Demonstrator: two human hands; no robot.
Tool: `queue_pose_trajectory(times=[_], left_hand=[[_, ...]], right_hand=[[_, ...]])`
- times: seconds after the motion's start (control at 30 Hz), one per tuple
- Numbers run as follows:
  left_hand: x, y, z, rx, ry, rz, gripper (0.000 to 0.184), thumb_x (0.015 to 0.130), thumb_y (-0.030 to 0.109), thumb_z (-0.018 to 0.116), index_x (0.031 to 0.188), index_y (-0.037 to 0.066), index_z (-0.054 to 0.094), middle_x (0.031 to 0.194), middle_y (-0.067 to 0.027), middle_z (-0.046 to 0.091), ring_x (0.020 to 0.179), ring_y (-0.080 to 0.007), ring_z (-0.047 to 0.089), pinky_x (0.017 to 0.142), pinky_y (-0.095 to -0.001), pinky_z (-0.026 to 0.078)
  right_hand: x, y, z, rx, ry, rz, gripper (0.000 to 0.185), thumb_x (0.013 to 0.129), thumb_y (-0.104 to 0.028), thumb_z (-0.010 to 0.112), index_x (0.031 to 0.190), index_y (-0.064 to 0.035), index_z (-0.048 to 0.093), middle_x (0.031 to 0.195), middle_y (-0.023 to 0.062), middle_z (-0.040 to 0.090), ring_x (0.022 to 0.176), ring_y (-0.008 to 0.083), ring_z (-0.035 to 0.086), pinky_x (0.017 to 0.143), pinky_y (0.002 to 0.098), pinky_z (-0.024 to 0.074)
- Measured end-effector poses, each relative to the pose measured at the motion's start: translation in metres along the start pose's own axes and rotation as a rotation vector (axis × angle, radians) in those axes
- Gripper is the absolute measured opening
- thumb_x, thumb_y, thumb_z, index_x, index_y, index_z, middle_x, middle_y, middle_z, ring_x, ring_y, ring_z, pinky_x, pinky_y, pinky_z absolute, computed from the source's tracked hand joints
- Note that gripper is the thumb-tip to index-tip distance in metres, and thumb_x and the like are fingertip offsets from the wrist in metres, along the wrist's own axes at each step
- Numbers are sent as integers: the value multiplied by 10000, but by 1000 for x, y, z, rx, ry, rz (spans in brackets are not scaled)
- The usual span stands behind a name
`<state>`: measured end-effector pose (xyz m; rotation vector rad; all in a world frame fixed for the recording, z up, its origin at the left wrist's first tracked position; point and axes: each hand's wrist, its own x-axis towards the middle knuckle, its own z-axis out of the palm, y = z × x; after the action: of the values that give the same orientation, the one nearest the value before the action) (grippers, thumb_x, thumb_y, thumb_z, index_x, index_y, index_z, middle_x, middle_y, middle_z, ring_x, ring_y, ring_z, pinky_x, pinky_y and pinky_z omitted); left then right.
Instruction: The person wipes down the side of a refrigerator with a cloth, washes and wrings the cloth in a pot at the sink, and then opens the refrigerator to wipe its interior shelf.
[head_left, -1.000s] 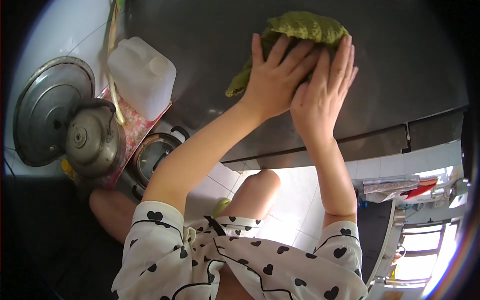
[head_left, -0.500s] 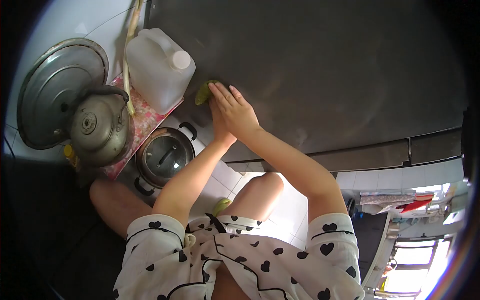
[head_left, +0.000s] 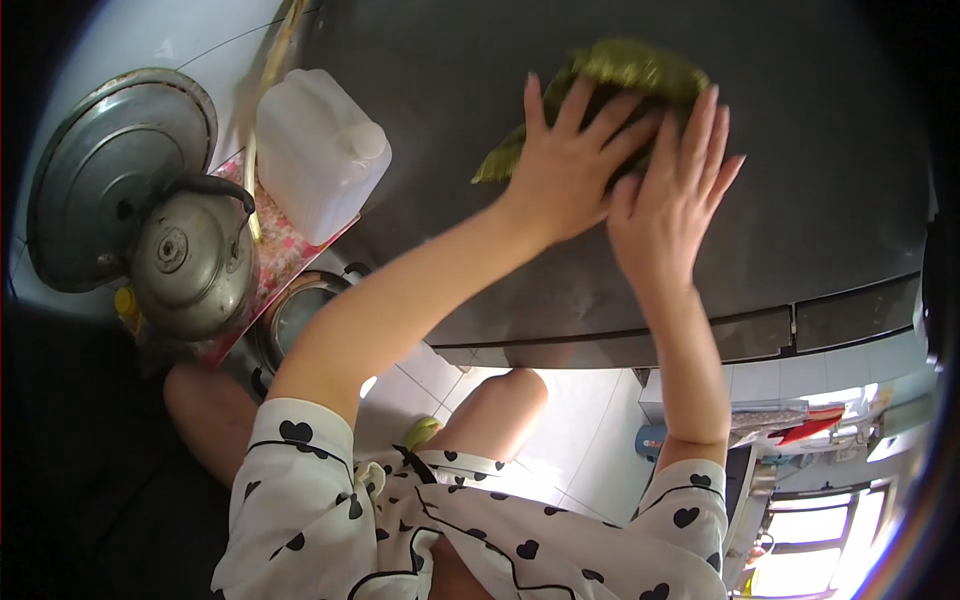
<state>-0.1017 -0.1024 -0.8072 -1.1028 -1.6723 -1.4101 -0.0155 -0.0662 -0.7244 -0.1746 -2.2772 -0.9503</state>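
Observation:
A green cloth (head_left: 640, 68) lies against a large dark grey panel (head_left: 820, 130), bunched along its upper edge. My left hand (head_left: 575, 165) presses on the cloth with its fingers spread flat. Close beside it, on the right, my right hand (head_left: 672, 185) rests with fingers stretched out, its fingertips at the cloth's right part. The two hands touch or nearly touch near the left fingertips and the right thumb. Part of the cloth is hidden beneath the left hand.
A white plastic jug (head_left: 322, 155) and a metal kettle (head_left: 190, 262) stand on a pink patterned surface (head_left: 275, 235) at left. Behind the kettle leans a large round lid (head_left: 110, 170). A lidded pot (head_left: 290, 318) sits partly behind my left forearm. A blue container (head_left: 650, 441) is at lower right.
Both hands and the cloth have moved from the panel's left side near the jug up and to the right. The hands, stacked together half a second ago, are now spread apart on the cloth.

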Motion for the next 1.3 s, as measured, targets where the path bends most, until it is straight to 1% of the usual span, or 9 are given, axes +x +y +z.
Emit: queue_pose_trajectory(times=[0.1,0.2,0.3,0.43,0.73,1.07,1.2,1.23,1.3], left_hand=[[35,-31,1,232,201,135,607,816,321,566,1357,89,420,1420,-147,355,1316,-377,299,1065,-582,221],[37,-57,16,470,352,118,608,846,306,547,1367,37,389,1421,-187,352,1321,-380,309,1071,-529,261],[8,-61,24,39,240,-185,703,798,369,591,1381,48,364,1428,-176,328,1320,-404,279,1088,-560,205],[-46,-78,34,200,121,-396,734,849,350,560,1406,-25,263,1429,-243,294,1324,-434,259,1106,-514,202],[-124,-52,37,-4,116,-695,740,905,320,506,1425,-61,143,1420,-292,249,1313,-452,241,1103,-524,186],[-64,-42,32,84,-39,-434,737,902,351,486,1430,-52,166,1451,-302,169,1346,-481,149,1087,-588,128],[19,-63,14,110,165,-223,728,876,343,506,1423,-33,206,1453,-270,214,1339,-455,193,1078,-571,176],[38,-67,11,120,186,-172,722,872,340,509,1426,-18,216,1458,-257,215,1339,-454,197,1074,-575,183],[70,-62,0,14,284,-84,694,849,363,523,1410,28,292,1447,-209,267,1323,-441,234,1068,-573,193]], right_hand=[[38,6,8,2,127,-63,528,751,-133,510,1254,26,496,1491,133,284,1375,275,283,1064,549,267],[64,-20,14,64,30,-65,485,821,-91,455,1282,61,463,1475,172,291,1370,306,273,1125,465,195],[58,-39,53,162,84,-187,486,827,-158,481,1282,13,482,1482,131,298,1369,270,282,1103,467,240],[33,-83,85,-2,-68,-353,499,882,-275,464,1339,-73,463,1507,60,284,1374,200,298,1122,381,234],[-36,-119,112,23,-392,-651,456,899,-247,453,1339,-134,484,1514,44,265,1396,180,236,1133,372,199],[20,-54,52,-45,-247,-490,499,850,-240,495,1333,-114,482,1518,29,261,1390,176,253,1124,463,194],[81,-27,32,-217,-30,-365,497,860,-259,476,1329,-96,485,1506,35,281,1370,183,276,1117,453,197],[93,-19,28,-140,23,-337,508,815,-195,521,1305,-63,493,1492,53,305,1365,202,291,1100,474,237],[112,-7,8,-169,47,-342,554,827,-127,481,1348,36,384,1500,148,242,1381,278,240,1130,477,171]])
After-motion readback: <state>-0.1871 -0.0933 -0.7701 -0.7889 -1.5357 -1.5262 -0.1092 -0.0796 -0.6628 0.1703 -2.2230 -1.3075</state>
